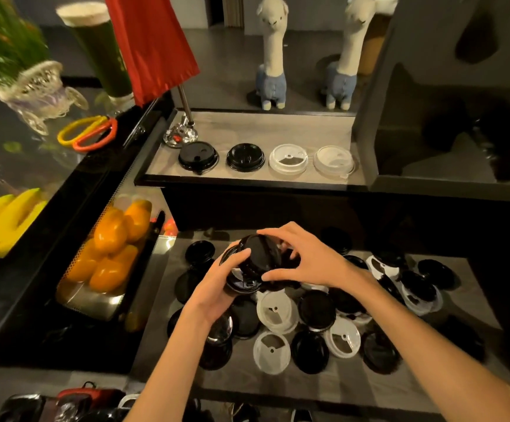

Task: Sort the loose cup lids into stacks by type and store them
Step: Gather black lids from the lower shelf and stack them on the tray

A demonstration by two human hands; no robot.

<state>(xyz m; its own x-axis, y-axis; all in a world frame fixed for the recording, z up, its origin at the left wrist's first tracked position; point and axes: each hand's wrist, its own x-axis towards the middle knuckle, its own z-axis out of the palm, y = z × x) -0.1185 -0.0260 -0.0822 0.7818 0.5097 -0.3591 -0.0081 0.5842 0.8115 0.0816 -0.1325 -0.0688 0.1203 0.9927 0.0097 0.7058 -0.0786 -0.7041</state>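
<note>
black lid stack [258, 261] held above bench [168, 345] far-left part | left hand [217, 284] fingers curled round stack | right hand [305, 263] fingers grasp its top | loose lids [308, 330] spread below | four stacks on shelf [168, 166]

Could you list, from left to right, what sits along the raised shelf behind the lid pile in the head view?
Flag stand base → black lid with a raised spout → flatter black lid → clear lid → white lid.
</note>
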